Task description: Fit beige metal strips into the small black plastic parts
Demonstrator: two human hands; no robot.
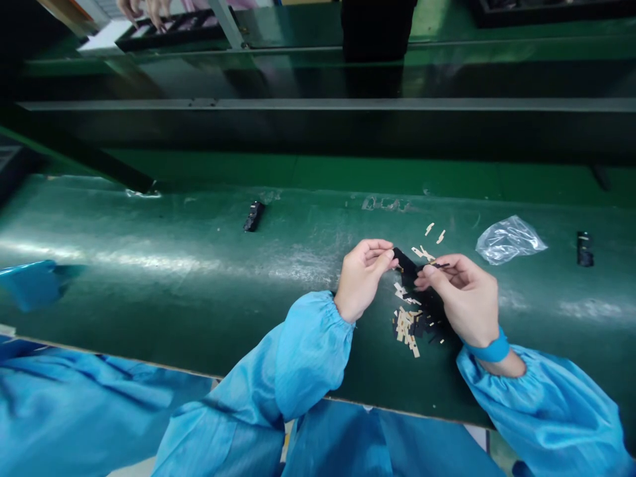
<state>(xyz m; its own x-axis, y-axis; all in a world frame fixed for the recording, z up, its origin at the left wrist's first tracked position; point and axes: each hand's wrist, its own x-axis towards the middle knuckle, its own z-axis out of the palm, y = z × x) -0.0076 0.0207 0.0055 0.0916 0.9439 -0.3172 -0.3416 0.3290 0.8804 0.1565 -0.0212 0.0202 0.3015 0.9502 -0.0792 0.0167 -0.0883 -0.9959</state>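
Observation:
My left hand [365, 273] pinches the upper left end of a flat black piece [406, 265] between thumb and fingers. Just to its right, my right hand [464, 291] is closed on a small thin black strip [440, 265], its fingertips close to the black piece. Below both hands lies a loose pile of small cream and black strips [408, 328] on the green work surface. A few cream strips [423, 253] are scattered behind the hands. Part of the pile is hidden by my right hand.
A crumpled clear plastic bag [510, 240] lies right of my hands. Small black devices lie on the green surface [163, 278], one at left [254, 216], one at far right [585, 249]. A metal rail [318, 105] runs behind. Another person's hands [149, 12] are over a black tray [173, 33].

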